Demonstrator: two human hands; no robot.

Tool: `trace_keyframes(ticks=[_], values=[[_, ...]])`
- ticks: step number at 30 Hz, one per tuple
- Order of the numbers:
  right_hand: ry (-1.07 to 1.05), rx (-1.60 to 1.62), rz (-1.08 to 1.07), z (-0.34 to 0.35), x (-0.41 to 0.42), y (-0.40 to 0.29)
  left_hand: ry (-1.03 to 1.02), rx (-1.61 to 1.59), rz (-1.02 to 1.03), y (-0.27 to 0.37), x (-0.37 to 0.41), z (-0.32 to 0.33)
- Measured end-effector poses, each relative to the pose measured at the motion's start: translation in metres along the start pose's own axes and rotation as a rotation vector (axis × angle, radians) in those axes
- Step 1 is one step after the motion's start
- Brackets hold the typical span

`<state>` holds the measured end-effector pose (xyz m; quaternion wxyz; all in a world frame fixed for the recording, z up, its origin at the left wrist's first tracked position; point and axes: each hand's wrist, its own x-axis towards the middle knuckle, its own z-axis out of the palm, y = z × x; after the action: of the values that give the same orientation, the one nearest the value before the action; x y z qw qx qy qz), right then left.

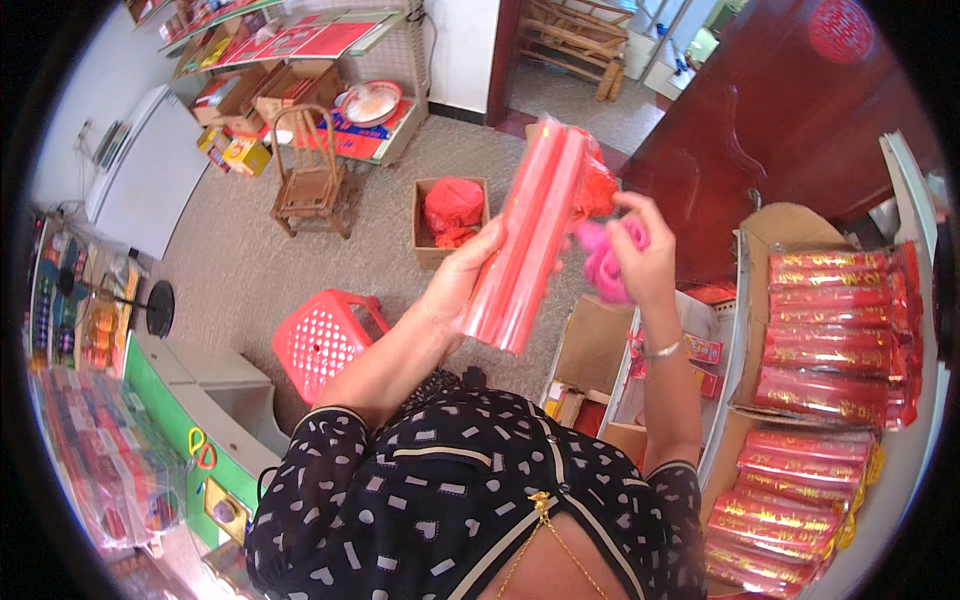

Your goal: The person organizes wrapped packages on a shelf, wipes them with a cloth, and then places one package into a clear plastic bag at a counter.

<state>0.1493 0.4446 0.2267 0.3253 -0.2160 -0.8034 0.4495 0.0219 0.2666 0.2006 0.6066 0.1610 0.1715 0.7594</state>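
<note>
My left hand (474,262) grips a pair of thick red candles (529,232) in clear plastic wrap, tilted with their upper end leaning right. Just right of them, my right hand (646,251) is closed on a bunched pink cloth (611,262), which looks fuzzy and slightly blurred. Behind the wrapped pair, a red plastic bag (598,184) shows in part; what it rests on is hidden. More red packages with gold lettering (829,300) lie stacked in an open carton (787,221) to my right.
A red plastic stool (322,341) stands at front left, beyond it a wooden chair (311,176). On the floor ahead, a cardboard box (431,257) holds a red bag. A green-edged counter (161,409) runs along my left. Shelving (731,360) borders my right, near a dark red door (720,127).
</note>
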Motion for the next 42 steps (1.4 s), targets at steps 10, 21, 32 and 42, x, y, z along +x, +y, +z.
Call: trace_keyframes(ticks=[10, 21, 32, 42], values=[[-0.648, 0.067, -0.139, 0.086, -0.061, -0.069, 0.171, 0.033, 0.418, 0.041, -0.056, -0.021], [-1.280, 0.517, 0.164, 0.223, -0.120, -0.110, 0.473, 0.193, 1.033, 0.040, -0.256, -0.021], [-1.793, 0.311, 0.039, 0.357, -0.218, -0.176, 0.795, -0.217, 1.352, -0.035, -0.447, -0.038], [-1.723, 0.418, -0.076, 0.520, -0.315, -0.191, 1.115, -0.664, 1.586, -0.133, -0.552, -0.035]])
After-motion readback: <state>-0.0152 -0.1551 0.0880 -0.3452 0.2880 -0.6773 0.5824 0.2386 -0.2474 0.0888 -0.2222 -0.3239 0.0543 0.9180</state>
